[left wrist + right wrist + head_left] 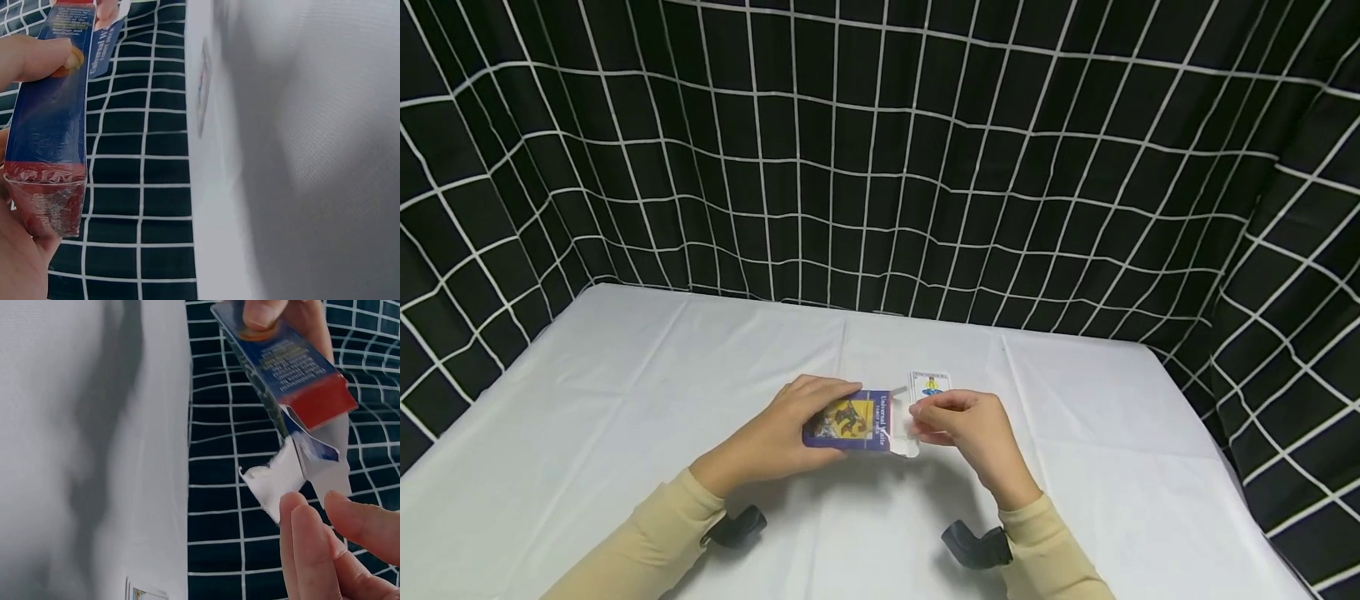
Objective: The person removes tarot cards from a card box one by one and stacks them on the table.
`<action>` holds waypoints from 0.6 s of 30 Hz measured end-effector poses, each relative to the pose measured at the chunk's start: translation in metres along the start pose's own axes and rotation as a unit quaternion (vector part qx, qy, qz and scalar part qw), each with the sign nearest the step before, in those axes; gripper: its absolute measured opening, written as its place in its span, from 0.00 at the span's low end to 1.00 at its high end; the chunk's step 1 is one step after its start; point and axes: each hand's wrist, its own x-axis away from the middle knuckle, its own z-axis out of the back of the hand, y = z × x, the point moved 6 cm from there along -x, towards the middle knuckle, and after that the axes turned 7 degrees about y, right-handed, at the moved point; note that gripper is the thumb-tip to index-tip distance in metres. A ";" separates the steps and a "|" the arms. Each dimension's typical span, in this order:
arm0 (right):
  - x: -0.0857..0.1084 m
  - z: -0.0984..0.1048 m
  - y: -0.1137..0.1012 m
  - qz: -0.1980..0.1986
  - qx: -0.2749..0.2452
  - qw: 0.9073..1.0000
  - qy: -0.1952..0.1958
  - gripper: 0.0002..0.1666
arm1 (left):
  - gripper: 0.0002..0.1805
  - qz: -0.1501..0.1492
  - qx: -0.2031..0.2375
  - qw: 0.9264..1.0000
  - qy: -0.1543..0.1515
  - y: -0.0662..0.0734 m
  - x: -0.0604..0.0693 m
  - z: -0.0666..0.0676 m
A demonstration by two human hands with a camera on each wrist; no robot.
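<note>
My left hand (793, 421) grips a blue tarot card box (850, 421), with a yellow picture on its front and its end toward my right hand. In the left wrist view the thumb presses the box's printed narrow side (53, 119). White flaps (275, 481) stand out from the opened end. Beside them is my right hand (973, 429), thumb and fingertips close to the flaps, a small gap between thumb and fingers in the right wrist view. No card shows between them. Just behind the right hand lies a stack of cards (929, 383), face up and partly covered by that hand.
A white cloth covers the table (647, 400). Black curtains (865, 150) with a white grid hang behind it and at both sides. A dark curved device (737, 527) sits at the left wrist, and a similar device (976, 546) at the right wrist.
</note>
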 end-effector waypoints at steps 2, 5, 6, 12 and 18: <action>0.000 -0.003 0.000 0.001 0.004 1.000 -0.003 0.14 | 0.41 -0.001 0.000 1.000 0.000 0.001 0.000 0.001; 0.001 -0.005 0.000 0.004 0.012 1.000 -0.004 0.14 | 0.41 0.001 0.004 1.000 0.002 0.002 0.000 0.001; 0.002 -0.006 0.000 0.006 0.015 1.000 -0.003 0.14 | 0.41 0.001 0.005 1.000 0.003 0.002 0.000 0.001; 0.004 -0.009 0.000 0.014 0.023 1.000 -0.004 0.15 | 0.41 -0.006 0.010 1.000 0.004 0.004 0.001 0.000; 0.006 -0.012 0.000 0.016 0.017 1.000 -0.001 0.15 | 0.42 -0.007 0.010 1.000 0.003 0.004 0.002 -0.001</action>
